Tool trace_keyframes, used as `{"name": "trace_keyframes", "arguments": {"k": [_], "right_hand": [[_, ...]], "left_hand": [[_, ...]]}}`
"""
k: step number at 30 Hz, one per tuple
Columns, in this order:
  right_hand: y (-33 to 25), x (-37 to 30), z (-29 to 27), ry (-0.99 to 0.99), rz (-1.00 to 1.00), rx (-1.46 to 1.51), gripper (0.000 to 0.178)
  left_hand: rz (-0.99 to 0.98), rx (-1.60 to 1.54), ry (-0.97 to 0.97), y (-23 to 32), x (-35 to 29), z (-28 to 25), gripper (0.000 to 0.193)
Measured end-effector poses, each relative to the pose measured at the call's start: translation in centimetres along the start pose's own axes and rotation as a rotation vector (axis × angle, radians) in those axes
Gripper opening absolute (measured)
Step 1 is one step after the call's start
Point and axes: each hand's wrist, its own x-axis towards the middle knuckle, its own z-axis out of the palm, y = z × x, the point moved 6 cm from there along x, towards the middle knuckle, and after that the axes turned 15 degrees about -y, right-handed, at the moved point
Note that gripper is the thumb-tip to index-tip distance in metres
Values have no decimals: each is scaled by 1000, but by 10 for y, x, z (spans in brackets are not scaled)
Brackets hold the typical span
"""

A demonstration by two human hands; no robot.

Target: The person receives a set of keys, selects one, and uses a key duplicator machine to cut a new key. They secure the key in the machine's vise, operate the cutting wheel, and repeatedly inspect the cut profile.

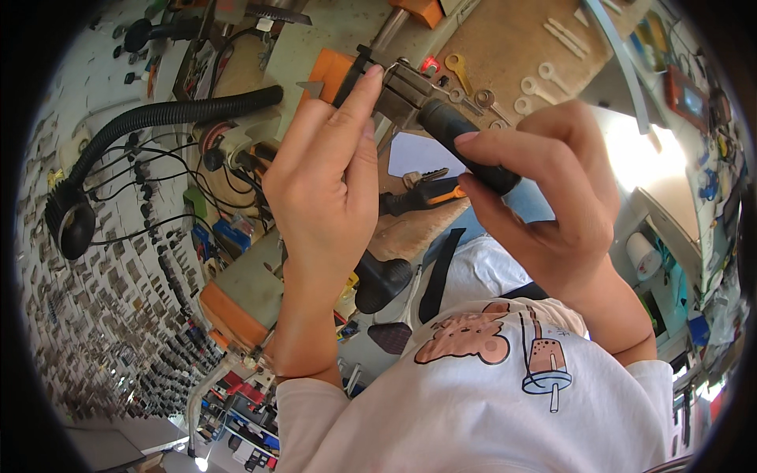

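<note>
A metal clamp (404, 93) with stacked jaws sits at the upper middle, and a thick black handle (465, 143) runs from it toward the lower right. My right hand (560, 177) grips that handle between thumb and bent fingers. At the clamp's left side is my left hand (327, 162), its index fingertip against the jaws and its thumb close below. Whatever lies between those fingers is hidden. A thin, shiny metal piece (389, 71) shows by the index fingertip. Below the handle, several keys (424, 176) lie on a white paper (406, 154).
A brass-coloured key (457, 71) and several silver keys (544, 79) lie on the brown worktop (505, 47). A black-and-orange screwdriver (426, 195) lies by the bench edge. A black flexible hose (158, 118) arcs at left, before a wall of hanging key blanks (102, 331). A bright lamp (646, 150) glows at right.
</note>
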Motion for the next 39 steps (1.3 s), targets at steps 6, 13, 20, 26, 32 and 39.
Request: {"name": "trace_keyframes", "arguments": {"k": [6,13,20,26,32,39], "right_hand": [[12,-6,5,-59,53,84,38],[5,-4,9,-182,-166,-149,38],[40,16,-1,-250,212,514,40],[71,39,15,-246,312,812,24],[74,45,20,-274,365,765,21],[69,56,29,-287,486,926,18]], "left_hand": [[-33,17,-8,2,-3,1,38],[5,57,17,3,-1,3,40],[16,59,30,2,-2,4,29],[-11,52,36,2,-4,3,28],[6,70,28,1,-1,2,28],[-4,16,44,0,-3,3,35]]}}
